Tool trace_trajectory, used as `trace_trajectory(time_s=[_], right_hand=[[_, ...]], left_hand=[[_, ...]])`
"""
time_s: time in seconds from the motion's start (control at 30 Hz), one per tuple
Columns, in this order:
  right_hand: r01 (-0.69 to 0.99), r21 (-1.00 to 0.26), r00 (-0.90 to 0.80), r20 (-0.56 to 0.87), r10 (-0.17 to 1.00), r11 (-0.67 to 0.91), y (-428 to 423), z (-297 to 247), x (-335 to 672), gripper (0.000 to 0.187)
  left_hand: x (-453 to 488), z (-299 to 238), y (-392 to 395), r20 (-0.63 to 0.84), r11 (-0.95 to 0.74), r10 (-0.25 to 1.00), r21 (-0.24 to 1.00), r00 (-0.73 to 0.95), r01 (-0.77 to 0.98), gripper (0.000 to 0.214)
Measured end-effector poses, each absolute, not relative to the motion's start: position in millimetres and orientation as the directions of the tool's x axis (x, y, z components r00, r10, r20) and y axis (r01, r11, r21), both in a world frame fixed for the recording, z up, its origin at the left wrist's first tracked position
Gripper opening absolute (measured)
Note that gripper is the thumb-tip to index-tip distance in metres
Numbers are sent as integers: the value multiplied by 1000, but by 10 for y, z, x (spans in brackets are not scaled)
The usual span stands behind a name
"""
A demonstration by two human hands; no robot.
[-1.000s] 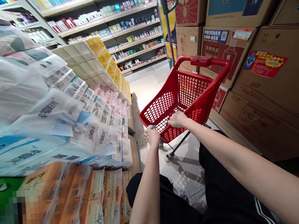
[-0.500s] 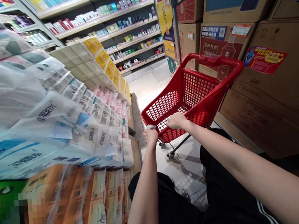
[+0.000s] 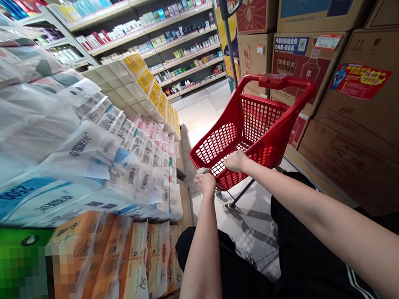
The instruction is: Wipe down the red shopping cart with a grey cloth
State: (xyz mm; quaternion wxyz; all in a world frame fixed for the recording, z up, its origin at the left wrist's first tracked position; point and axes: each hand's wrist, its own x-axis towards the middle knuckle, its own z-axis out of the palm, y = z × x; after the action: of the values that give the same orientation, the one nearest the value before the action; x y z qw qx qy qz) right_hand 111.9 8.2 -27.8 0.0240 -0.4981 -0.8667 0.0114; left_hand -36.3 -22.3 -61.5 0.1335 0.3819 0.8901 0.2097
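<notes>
- The view has swung a little since the earlier frame: the stacks and shelves sit further right in the picture, and the far end of the basket leans less to the right
- The red basket point(image 3: 262, 118) stands upright on its casters point(image 3: 230, 205) on the tile floor point(image 3: 201, 126), straight ahead of the person, between the stacks on the left and the cartons on the right
- The left hand point(image 3: 205, 183) is closed and curled at the near corner of the basket's rim, with a small white scrap point(image 3: 203, 170) just above the knuckles; what the scrap is, I cannot tell
- The right hand point(image 3: 236, 161) lies a little further along the near rim, back upward, fingers curled over the edge; the two hands are apart
- Only the basket's own red mesh shows inside it, and neither hand holds a pack: all the goods in view remain in their stacks or on the shelves
- Wrapped toilet-roll packs point(image 3: 80, 162) and orange tissue packs point(image 3: 132, 263) rise just left of the left hand, not touching it
- Cardboard cartons point(image 3: 365, 129) are piled to the right, and shelves of boxed goods point(image 3: 164, 42) stand ahead
</notes>
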Motion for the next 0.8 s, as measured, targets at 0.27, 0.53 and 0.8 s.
trace_trajectory(time_s=[0.27,0.53,0.8], right_hand=[[943,-191,-263,67,962,271,-64,-293,831,51],[944,-202,-233,151,961,261,-33,-363,1018,47],[937,-115,-307,174,936,329,50,-353,1269,51]], left_hand=[[-344,-623,-225,-49,633,709,482,-703,605,36],[-185,-635,-374,-38,598,740,496,-672,630,35],[55,-609,-447,-25,577,751,509,-659,638,36]])
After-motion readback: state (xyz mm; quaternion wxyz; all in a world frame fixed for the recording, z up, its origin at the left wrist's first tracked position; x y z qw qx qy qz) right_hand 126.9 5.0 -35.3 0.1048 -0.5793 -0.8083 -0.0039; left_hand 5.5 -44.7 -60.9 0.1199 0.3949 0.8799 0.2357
